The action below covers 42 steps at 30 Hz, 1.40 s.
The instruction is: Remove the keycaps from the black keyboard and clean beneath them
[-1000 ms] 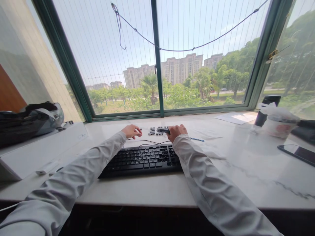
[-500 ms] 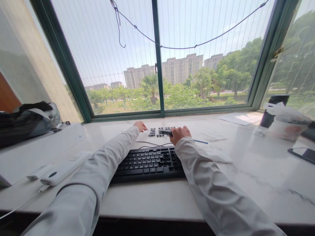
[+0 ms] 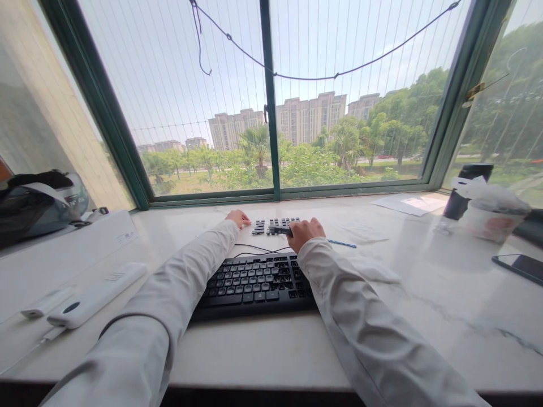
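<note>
A black keyboard [image 3: 254, 308] lies in front of me, with several keys off its right part. Beyond it, loose black keycaps [image 3: 285, 221] are set out in rows on the white counter. My right hand [image 3: 306, 233] is closed around a slim dark tool [image 3: 280, 230], whose tip points left over the near keycaps; its exact kind is too small to make out. My left hand [image 3: 238, 219] rests on the counter just left of the keycaps, fingers loosely stretched and holding nothing visible. A thin black cable [image 3: 258, 249] runs between keyboard and keycaps.
A blue pen-like stick [image 3: 343, 243] lies beside my right wrist. Rightward are a phone [image 3: 520, 265], a bagged tub [image 3: 494, 217], a dark bottle [image 3: 460, 198] and paper [image 3: 409, 204]. Leftward are a white power strip [image 3: 99, 294], a white box [image 3: 106, 240] and a helmet [image 3: 40, 203].
The view has shifted slightly. My left hand has lowered onto the counter beside the keycaps. The right hand keeps its hold on the dark tool, with little movement over the keycaps.
</note>
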### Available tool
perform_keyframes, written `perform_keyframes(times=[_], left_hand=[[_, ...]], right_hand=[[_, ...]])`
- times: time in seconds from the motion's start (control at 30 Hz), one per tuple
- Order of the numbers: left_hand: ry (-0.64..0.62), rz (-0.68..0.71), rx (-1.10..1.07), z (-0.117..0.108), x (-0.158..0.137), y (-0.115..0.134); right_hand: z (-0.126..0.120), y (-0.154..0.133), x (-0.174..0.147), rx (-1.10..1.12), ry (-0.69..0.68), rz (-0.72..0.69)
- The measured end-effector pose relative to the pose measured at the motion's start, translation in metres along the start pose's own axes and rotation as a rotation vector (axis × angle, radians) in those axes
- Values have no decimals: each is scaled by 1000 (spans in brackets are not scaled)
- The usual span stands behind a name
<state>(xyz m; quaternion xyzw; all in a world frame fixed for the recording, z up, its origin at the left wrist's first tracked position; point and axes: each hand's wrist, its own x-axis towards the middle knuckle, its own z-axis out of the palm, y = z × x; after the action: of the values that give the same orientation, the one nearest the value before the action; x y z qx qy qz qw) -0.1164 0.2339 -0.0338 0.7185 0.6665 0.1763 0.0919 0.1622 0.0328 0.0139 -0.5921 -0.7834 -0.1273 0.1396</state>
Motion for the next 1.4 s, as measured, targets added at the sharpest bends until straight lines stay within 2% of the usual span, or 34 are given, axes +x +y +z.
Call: perform_keyframes(times=[0.33, 0.73, 0.97, 1.17, 1.3, 1.4], left_hand=[[-22, 63, -7, -2, 0, 3], [-30, 50, 4, -2, -4, 14], [7, 43, 6, -23, -18, 22], [26, 132, -19, -52, -56, 50], [-102, 278, 4, -69, -103, 75], [-128, 276, 64, -79, -141, 86]], right_hand=[[4, 2, 2, -18, 20, 1], [-5, 0, -2, -36, -10, 17], [-3, 1, 0, -37, -14, 18], [0, 0, 2, 8, 38, 38], [-4, -2, -1, 70, 69, 122], [-8, -4, -3, 140, 92, 173]])
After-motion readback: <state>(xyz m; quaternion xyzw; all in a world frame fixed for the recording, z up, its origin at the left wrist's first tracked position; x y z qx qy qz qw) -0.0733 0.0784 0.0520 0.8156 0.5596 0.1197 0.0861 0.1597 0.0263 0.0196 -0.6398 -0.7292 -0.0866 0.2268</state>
